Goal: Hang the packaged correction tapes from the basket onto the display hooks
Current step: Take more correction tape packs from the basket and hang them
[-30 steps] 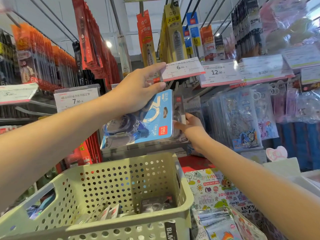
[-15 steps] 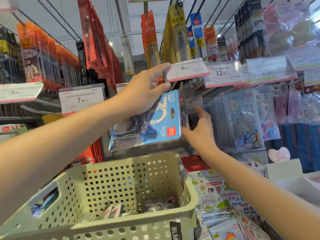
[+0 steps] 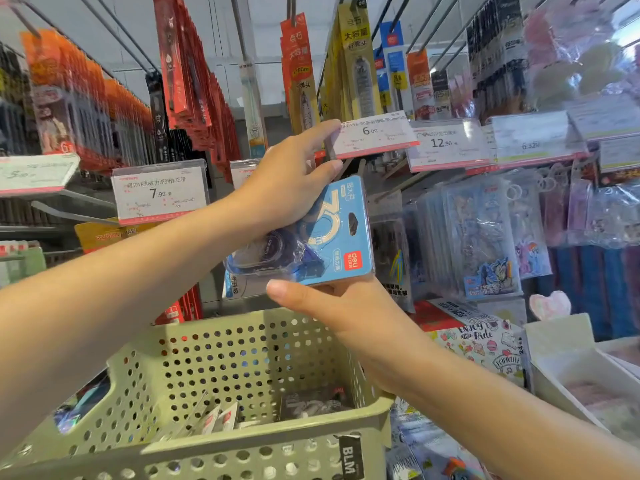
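Note:
A blue packaged correction tape (image 3: 332, 237) is held sideways in front of the shelf, its hang hole facing right. My left hand (image 3: 287, 181) grips its upper edge, index finger touching the 6.00 price tag (image 3: 374, 135). My right hand (image 3: 332, 306) holds its lower edge from below, thumb pointing left. A bare display hook (image 3: 398, 187) juts out just behind the package on the right. Below sits the pale green perforated basket (image 3: 221, 445), with several more packaged tapes (image 3: 311, 405) lying on its bottom.
Red and orange carded packs (image 3: 194, 81) hang in dense rows on the upper left. Clear cartoon pouches (image 3: 485, 233) hang to the right of the hook. A 7.90 price tag (image 3: 159, 194) sticks out on the left. Printed notebooks (image 3: 485, 344) and white boxes (image 3: 571, 368) lie lower right.
My right hand came off the hanging packs behind the hook and moved down under the blue package, taking hold of its lower edge. The left hand kept its grip.

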### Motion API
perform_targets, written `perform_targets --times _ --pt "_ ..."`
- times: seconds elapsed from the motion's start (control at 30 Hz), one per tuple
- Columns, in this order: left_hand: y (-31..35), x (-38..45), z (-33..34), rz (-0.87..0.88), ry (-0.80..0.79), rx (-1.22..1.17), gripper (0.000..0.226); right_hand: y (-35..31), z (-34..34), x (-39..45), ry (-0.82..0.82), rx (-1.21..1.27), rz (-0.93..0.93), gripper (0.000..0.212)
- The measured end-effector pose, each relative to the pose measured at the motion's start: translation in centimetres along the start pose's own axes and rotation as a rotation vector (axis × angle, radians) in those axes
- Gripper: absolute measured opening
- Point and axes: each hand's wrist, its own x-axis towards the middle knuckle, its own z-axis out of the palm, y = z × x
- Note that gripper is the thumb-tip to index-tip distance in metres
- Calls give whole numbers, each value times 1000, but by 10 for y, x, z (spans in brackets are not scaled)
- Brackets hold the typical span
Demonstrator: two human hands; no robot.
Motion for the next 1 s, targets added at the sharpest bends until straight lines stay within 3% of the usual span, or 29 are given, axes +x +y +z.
perform_targets --times 0.27,0.63,0.8,1.0 --pt "3 1 1 33 21 49 49 -2 3 -4 153 150 -71 14" --pt "5 10 8 34 144 37 45 -5 -5 -6 335 487 -118 25" --pt "9 5 1 139 162 202 37 -5 -29 -2 365 482 -92 29" --pt "2 9 -5 299 214 409 37 3 -55 4 384 303 -44 30"
